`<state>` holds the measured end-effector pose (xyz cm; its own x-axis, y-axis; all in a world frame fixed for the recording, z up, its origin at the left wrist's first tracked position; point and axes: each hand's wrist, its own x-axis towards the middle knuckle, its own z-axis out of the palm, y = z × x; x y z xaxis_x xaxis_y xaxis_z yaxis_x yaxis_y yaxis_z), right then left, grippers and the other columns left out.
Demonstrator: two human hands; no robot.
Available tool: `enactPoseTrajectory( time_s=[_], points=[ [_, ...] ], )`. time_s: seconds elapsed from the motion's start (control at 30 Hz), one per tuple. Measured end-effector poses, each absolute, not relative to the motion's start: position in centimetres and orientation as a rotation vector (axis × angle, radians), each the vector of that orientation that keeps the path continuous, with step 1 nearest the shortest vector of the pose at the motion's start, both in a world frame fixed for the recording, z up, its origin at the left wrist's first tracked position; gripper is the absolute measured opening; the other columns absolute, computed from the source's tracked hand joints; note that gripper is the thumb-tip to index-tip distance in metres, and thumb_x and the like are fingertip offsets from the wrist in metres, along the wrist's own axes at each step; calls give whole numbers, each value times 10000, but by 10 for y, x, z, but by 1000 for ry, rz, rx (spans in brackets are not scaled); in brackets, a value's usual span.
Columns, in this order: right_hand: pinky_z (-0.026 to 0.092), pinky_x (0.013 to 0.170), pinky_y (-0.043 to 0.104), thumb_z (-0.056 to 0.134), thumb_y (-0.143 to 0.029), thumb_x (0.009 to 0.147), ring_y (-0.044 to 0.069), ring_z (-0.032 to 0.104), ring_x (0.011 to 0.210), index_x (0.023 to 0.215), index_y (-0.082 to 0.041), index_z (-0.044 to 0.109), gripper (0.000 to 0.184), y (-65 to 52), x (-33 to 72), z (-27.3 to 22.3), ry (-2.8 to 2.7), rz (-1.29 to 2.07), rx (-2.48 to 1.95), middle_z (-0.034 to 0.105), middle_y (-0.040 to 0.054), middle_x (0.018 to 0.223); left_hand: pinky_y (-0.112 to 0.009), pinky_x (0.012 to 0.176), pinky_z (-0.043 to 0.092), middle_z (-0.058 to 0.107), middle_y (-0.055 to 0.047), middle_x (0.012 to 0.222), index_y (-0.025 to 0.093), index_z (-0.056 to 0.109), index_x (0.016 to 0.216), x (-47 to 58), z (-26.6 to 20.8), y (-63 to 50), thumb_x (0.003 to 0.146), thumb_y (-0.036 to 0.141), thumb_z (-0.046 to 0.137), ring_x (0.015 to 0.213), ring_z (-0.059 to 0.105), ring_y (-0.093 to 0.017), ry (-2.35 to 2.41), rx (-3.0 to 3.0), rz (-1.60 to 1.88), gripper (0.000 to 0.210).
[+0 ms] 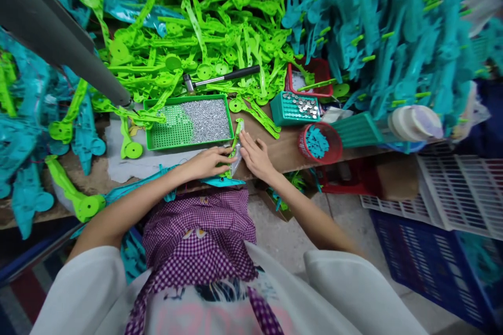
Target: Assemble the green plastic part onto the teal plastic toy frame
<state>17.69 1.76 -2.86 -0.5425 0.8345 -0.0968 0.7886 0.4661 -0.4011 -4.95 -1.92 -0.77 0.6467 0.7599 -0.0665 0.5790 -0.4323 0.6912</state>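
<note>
A narrow light-green plastic part (238,130) stands lengthwise between my hands at the table's front edge. My left hand (212,161) comes from the left, its fingers closed on the lower part of that piece. On the other side, my right hand (256,156) rests with its fingers stretched out along the piece and its thumb apart. A clear or greyish piece (236,160) shows between the hands; its kind is hard to make out. Just below my left fingers lies a turquoise plastic part (223,182) at the edge.
Behind a green tray (148,131) of small metal pieces lies a hammer (223,78) on heaped green parts (220,26). To the right are a turquoise basket (278,114) of metal discs and a red basket (334,153) of blue pieces. A grey bar (66,31) slants in from upper left.
</note>
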Motion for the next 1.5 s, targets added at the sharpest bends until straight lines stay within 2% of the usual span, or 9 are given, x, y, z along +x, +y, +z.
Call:
enactPoseTrajectory(
  time_s=[0.13,0.3,0.5,0.63,0.9,1.13,1.27,1.37,1.5],
  points=[
    [309,1119,480,186,-417,1015,188,323,1459,1501,-290,331,524,32,174,-21,-2547,550,-1430,382,24,1548,-392,1088,390,490,-92,1476,242,616,1294,-52,-3,-19,954,309,529,1295,517,-217,1014,2181,321,357],
    [228,1173,496,210,-384,1007,193,325,1458,1484,-246,376,524,48,164,-18,-2617,345,-1514,382,29,1546,-412,1082,382,492,-122,1466,222,643,1267,-52,-3,-14,972,357,499,1287,508,-243,1000,2182,278,354],
    [168,1202,539,234,-348,1000,219,327,1458,1497,-248,350,521,41,159,-23,-2562,338,-1567,389,39,1545,-361,1042,426,565,-125,1336,214,727,1132,-48,-19,-6,934,371,548,1207,559,-234,1018,2080,367,310],
    [170,1199,564,277,-356,992,241,306,1467,1481,-261,381,509,41,158,-26,-2501,409,-1534,413,44,1533,-358,1068,409,548,-89,1375,260,702,1170,-53,-18,-4,929,289,547,1229,552,-208,984,2053,373,288],
    [312,1151,548,426,-538,939,251,357,1442,1396,-253,502,544,43,167,-22,-2170,674,-1421,478,82,1492,-384,1117,362,465,-60,1494,305,606,1300,-61,4,-6,928,197,544,1366,445,-209,954,2050,275,392],
    [398,1111,477,484,-506,913,237,535,1297,1223,-192,640,468,24,180,-20,-1956,687,-1399,602,123,1361,-389,1065,429,547,-91,1394,259,600,1297,-84,18,-41,954,268,528,1259,541,-214,1205,2089,379,351],
    [448,1028,499,481,-503,896,276,612,1146,1119,-177,685,445,25,182,-22,-1891,616,-1588,687,135,1193,-402,1014,478,577,-104,1345,234,582,1309,-77,23,-70,976,299,481,1193,583,-231,1422,2088,503,354],
    [487,944,470,462,-490,894,277,650,1007,1096,-153,689,454,35,173,-18,-1769,595,-1752,701,152,1112,-427,1044,453,554,-132,1382,200,484,1401,-49,22,-86,975,389,480,1227,559,-258,1579,2090,555,466],
    [502,900,421,486,-474,880,261,673,951,1024,-174,699,395,49,151,-11,-1696,698,-1900,730,130,1044,-492,1153,303,432,-206,1491,119,306,1504,-12,10,-93,927,528,505,1362,435,-314,1732,2146,490,734]
  ],
)
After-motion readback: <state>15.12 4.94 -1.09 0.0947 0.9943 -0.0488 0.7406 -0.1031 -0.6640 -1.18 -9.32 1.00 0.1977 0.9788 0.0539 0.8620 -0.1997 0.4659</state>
